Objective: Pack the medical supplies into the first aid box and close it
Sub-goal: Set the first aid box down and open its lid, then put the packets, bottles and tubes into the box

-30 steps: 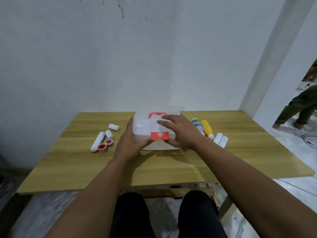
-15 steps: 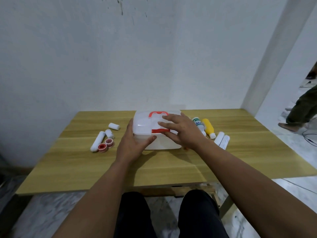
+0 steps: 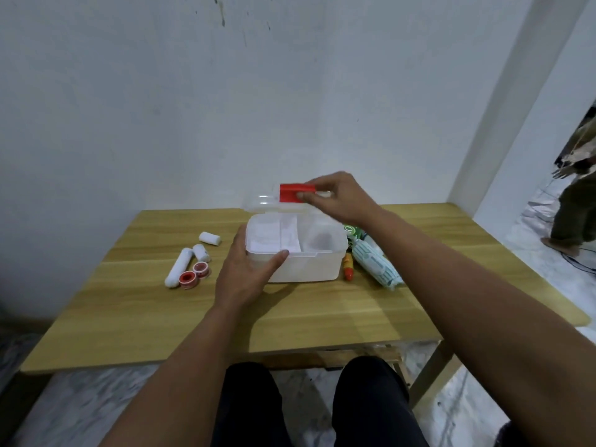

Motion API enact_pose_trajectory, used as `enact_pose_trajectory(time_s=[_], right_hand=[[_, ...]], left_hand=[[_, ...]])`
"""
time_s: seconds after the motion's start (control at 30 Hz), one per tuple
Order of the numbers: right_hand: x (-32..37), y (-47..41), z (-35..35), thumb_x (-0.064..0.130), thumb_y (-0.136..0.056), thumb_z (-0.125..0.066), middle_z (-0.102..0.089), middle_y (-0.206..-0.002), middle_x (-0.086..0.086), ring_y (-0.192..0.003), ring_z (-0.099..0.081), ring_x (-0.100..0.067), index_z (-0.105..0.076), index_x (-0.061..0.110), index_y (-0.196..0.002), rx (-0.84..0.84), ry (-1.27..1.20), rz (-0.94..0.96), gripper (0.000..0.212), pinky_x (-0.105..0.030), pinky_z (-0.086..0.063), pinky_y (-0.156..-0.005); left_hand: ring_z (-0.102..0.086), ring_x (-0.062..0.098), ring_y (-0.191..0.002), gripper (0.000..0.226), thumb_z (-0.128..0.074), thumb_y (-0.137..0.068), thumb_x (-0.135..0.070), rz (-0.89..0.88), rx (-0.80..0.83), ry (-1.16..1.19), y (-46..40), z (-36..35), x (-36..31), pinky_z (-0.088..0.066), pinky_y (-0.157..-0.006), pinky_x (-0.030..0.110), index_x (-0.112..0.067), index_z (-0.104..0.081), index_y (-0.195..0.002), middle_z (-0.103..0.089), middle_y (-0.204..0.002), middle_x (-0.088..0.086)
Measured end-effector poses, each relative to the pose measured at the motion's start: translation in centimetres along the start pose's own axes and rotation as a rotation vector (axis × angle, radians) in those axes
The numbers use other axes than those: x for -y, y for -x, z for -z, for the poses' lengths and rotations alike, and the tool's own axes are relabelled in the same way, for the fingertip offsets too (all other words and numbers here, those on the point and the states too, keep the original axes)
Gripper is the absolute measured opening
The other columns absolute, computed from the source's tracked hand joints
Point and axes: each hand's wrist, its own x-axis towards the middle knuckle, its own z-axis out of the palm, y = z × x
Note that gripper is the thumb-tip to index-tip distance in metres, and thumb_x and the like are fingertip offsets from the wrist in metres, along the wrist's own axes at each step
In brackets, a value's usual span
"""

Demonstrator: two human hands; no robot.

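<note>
1. The first aid box (image 3: 303, 262) stood mid-bench (image 3: 322, 317), its lid (image 3: 267, 201), shut a second earlier, now raised.
2. The right hand (image 3: 338, 198) pinched the red latch (image 3: 295, 191), having left the lid's top.
3. The left hand (image 3: 245, 272) still gripped the box's near-left corner.
4. Gauze rolls (image 3: 209, 237) and tape rolls (image 3: 193, 274) lay left, unmoved.

A light wooden surface (image 3: 322, 314) stands against a white wall. At its middle sits the open first aid box (image 3: 306, 266). Left of the box lie three white bandage rolls (image 3: 179, 266) and two red-centred tape rolls (image 3: 193, 274). Right of it lie an orange tube (image 3: 348, 269) and a green-printed packet (image 3: 375, 262).
</note>
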Motion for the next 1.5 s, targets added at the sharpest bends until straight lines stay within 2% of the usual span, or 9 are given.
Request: enact_pose_trajectory(time_s=[0.1, 0.23, 0.37, 0.63, 0.87, 1.0, 1.1, 1.27, 1.5], right_hand=[[0.0, -4.0, 1.3, 0.041, -0.087, -0.078, -0.075, -0.080, -0.015, -0.070, -0.064, -0.015, -0.083, 0.009, -0.095, 0.054, -0.057, -0.095, 0.033, -0.033, -0.048, -0.073], [-0.9, -7.9, 1.7, 0.054, -0.088, -0.075, -0.079, -0.087, -0.008, -0.084, -0.075, -0.024, -0.080, 0.013, -0.087, -0.085, -0.015, -0.227, 0.042, -0.031, -0.052, -0.074], [-3.3, -8.6, 0.3, 0.084, -0.075, -0.064, -0.068, -0.127, 0.003, -0.115, -0.063, -0.017, -0.068, 0.016, -0.126, -0.231, 0.155, -0.451, 0.085, -0.031, -0.049, -0.088], [-6.0, -8.2, -2.6, 0.073, -0.084, -0.065, -0.044, -0.154, -0.012, -0.126, -0.060, -0.035, -0.016, 0.012, -0.162, -0.075, -0.141, -0.725, 0.110, -0.051, -0.062, -0.083], [-6.2, -6.8, -3.3, 0.063, -0.096, -0.058, -0.055, -0.142, -0.026, -0.117, -0.064, -0.039, -0.042, -0.008, -0.147, 0.004, -0.121, -0.780, 0.089, -0.047, -0.053, -0.097], [-6.6, -5.7, -2.1, 0.063, -0.091, -0.065, -0.061, -0.115, -0.011, -0.097, -0.068, -0.029, -0.044, -0.001, -0.145, 0.004, -0.197, -0.816, 0.087, -0.039, -0.058, -0.075], [-7.1, -4.8, -0.5, 0.054, -0.091, -0.070, -0.066, -0.120, -0.015, -0.099, -0.071, -0.029, -0.058, -0.001, -0.132, -0.056, -0.234, -0.795, 0.070, -0.042, -0.064, -0.076], [-8.4, -2.4, 2.4, 0.034, -0.094, -0.072, -0.072, -0.123, -0.009, -0.115, -0.066, -0.030, -0.073, 0.007, -0.122, 0.012, 0.205, -0.611, 0.039, -0.032, -0.052, -0.084], [-8.7, 0.3, 0.9, 0.045, -0.074, -0.084, -0.069, -0.122, -0.005, -0.108, -0.067, -0.027, -0.066, 0.015, -0.130, 0.385, 0.639, -0.589, 0.066, -0.042, -0.057, -0.093]], left_hand=[[-0.041, 0.014, -0.140, 0.083, -0.062, -0.086, -0.070, 0.011, -0.024, 0.022, -0.9, -0.1, 0.3, -0.042, -0.106, 0.037, -0.036, -0.031, -0.155, -0.043, -0.155, -0.011], [-0.040, 0.018, -0.141, 0.071, -0.055, -0.096, -0.057, 0.006, -0.030, -0.043, -1.6, 0.0, 1.2, -0.044, -0.107, 0.044, -0.037, -0.026, -0.158, -0.040, -0.158, -0.008], [-0.046, 0.016, -0.135, 0.077, -0.049, -0.088, -0.076, -0.019, -0.055, -0.120, -1.4, 0.4, 1.7, -0.051, -0.099, 0.045, -0.040, -0.031, -0.154, -0.046, -0.152, -0.011], [-0.040, 0.013, -0.140, 0.094, -0.049, -0.078, -0.085, -0.030, -0.030, -0.173, -2.0, 0.8, 2.0, -0.048, -0.099, 0.040, -0.039, -0.028, -0.156, -0.039, -0.158, -0.012], [-0.041, 0.018, -0.142, 0.094, -0.049, -0.079, -0.084, -0.008, -0.055, -0.222, -2.0, 0.9, 1.8, -0.049, -0.101, 0.044, -0.035, -0.029, -0.157, -0.041, -0.158, -0.009], [-0.043, 0.021, -0.140, 0.087, -0.056, -0.085, -0.075, -0.016, -0.085, -0.226, -2.0, 0.5, 1.8, -0.050, -0.097, 0.045, -0.034, -0.029, -0.157, -0.043, -0.157, -0.006], [-0.045, 0.026, -0.138, 0.087, -0.055, -0.085, -0.075, -0.003, -0.090, -0.246, -2.2, 0.2, 2.0, -0.053, -0.095, 0.050, -0.035, -0.027, -0.157, -0.043, -0.157, -0.002], [-0.046, 0.027, -0.137, 0.091, -0.051, -0.080, -0.080, 0.008, -0.095, -0.217, -2.3, 0.0, 2.1, -0.052, -0.096, 0.051, -0.035, -0.028, -0.156, -0.044, -0.156, -0.002], [-0.046, 0.029, -0.136, 0.090, -0.054, -0.080, -0.079, 0.020, -0.070, -0.188, -2.2, 0.1, 2.0, -0.052, -0.095, 0.051, -0.037, -0.027, -0.156, -0.043, -0.157, 0.000]])
